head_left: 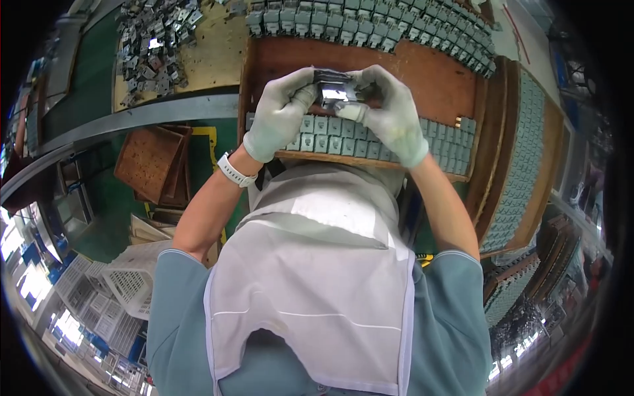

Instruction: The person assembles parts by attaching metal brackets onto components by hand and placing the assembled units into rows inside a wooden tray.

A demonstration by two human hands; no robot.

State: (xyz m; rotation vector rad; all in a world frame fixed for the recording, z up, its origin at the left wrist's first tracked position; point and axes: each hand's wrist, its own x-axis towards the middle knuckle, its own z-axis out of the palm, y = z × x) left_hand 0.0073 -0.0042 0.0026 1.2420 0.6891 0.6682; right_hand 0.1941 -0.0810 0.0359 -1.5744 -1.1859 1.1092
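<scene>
Both my hands wear pale gloves and meet above a brown wooden tray (429,76). Between them is a small shiny metal part (335,92), with a dark upper edge and a bright face. My left hand (281,112) pinches its left side, fingers bent. On the right side, my right hand (389,112) grips it with thumb below and fingers curled over the top. Under the hands, rows of small grey-green blocks (330,135) line the tray's near side. More grey-green units with metal fittings (343,26) fill its far side.
A heap of loose metal pieces (155,49) lies on a board at the far left. Stacked wooden trays (148,162) and white plastic crates (129,277) stand on the left. At the right, another long tray (522,165) is packed with grey-green blocks. A metal rail (145,119) runs leftward.
</scene>
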